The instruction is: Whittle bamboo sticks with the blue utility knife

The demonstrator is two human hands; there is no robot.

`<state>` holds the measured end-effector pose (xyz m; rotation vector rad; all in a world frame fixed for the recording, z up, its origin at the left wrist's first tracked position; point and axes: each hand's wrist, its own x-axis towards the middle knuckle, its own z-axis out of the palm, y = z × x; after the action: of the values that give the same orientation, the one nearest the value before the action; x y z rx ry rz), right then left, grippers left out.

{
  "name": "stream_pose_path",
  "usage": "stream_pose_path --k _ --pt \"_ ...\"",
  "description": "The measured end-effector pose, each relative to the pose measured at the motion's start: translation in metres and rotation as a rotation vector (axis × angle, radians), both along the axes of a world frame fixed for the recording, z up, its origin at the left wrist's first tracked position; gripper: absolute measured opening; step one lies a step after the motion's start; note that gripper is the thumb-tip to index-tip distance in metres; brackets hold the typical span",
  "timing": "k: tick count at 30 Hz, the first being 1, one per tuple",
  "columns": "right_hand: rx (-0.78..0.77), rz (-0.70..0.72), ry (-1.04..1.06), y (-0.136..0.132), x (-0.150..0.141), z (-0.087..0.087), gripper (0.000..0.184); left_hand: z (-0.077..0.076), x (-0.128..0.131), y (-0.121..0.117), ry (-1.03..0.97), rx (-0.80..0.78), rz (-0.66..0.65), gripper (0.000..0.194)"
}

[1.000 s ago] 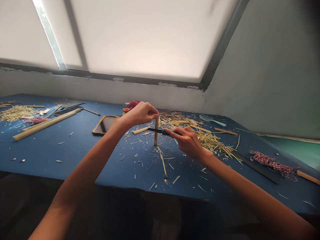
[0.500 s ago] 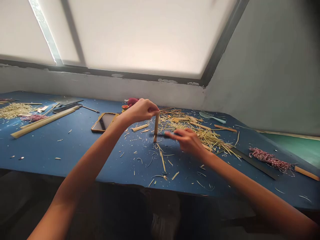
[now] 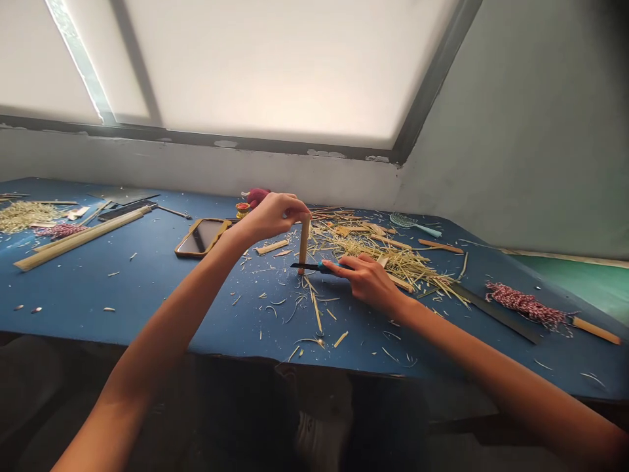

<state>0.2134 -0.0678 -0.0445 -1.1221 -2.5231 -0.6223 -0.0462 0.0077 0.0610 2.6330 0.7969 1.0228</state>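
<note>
My left hand point(image 3: 280, 215) pinches the top of a flat bamboo strip point(image 3: 304, 241), which stands upright on the blue table point(image 3: 206, 308). My right hand point(image 3: 371, 280) is closed round a utility knife point(image 3: 327, 266) with a blue handle, its index finger stretched along it. The dark blade points left and lies across the strip close to its lower end. Thin curled shavings and small slivers are scattered round the foot of the strip. Behind my right hand spreads a heap of split bamboo sticks point(image 3: 417, 267).
A phone point(image 3: 201, 237) lies left of the strip, with long bamboo pieces point(image 3: 83, 239) further left. At right are a light green hairbrush point(image 3: 415, 225), a dark flat bar point(image 3: 498, 313) and a red-and-white string bundle point(image 3: 525, 305). A window rises behind.
The knife, blurred before, now shows sharply against the lower part of the strip. My left hand keeps its hold on the top. The whole view has shifted slightly.
</note>
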Motion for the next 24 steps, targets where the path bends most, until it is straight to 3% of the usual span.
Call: stream_pose_path --k 7,15,20,24 --pt "-0.051 0.003 0.030 -0.001 0.000 -0.002 0.063 -0.025 0.011 0.002 -0.209 -0.032 -0.005 0.022" --pt "-0.090 0.028 0.042 0.000 0.002 -0.001 0.059 -0.027 0.007 -0.005 -0.239 0.045 0.094 0.012" --pt "-0.056 0.049 0.014 0.003 0.007 0.014 0.051 -0.024 0.009 -0.014 -0.265 0.081 0.056 0.012" --pt "0.005 -0.077 0.118 0.013 0.013 0.034 0.050 -0.025 0.016 -0.024 -0.340 0.053 -0.028 0.013"
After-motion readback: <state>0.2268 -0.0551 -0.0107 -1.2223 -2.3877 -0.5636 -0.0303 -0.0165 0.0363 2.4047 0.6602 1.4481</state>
